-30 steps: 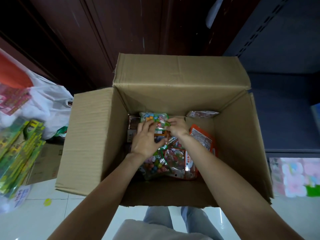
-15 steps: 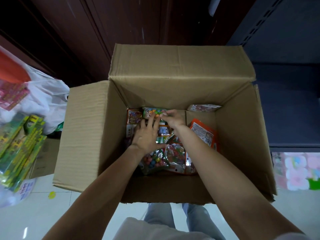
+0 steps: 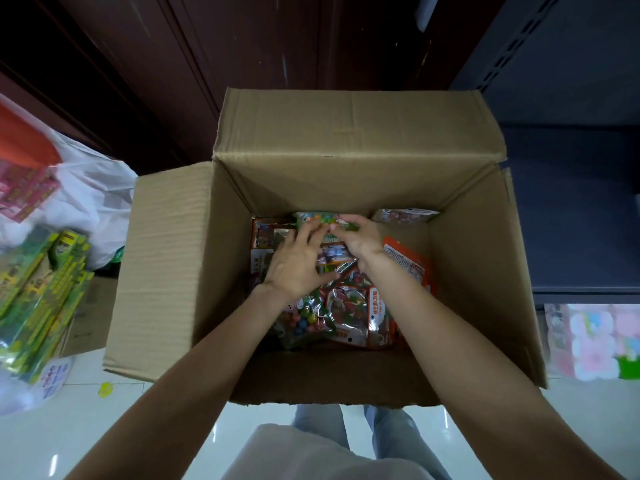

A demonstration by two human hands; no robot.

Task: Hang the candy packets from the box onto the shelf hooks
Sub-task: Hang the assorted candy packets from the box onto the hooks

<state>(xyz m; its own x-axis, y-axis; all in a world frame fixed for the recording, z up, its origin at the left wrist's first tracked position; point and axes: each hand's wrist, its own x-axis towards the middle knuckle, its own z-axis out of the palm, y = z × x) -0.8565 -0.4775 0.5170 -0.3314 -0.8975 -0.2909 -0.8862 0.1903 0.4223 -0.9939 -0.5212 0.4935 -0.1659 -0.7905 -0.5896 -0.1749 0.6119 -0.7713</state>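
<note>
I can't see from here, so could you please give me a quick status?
Both hands, left and right, in the box, on the green candy packet. Nothing lifted out yet. Nothing blocking.

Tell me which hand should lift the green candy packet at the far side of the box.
Right, probably. The right hand already has its fingertips on the green candy packet at its top edge, while the left hand lies spread flat over the packets nearer the middle of the box.

surface: pale glossy tiled floor (image 3: 41, 441) | on it: open cardboard box (image 3: 166, 271), white plastic bag (image 3: 86, 202)
</note>
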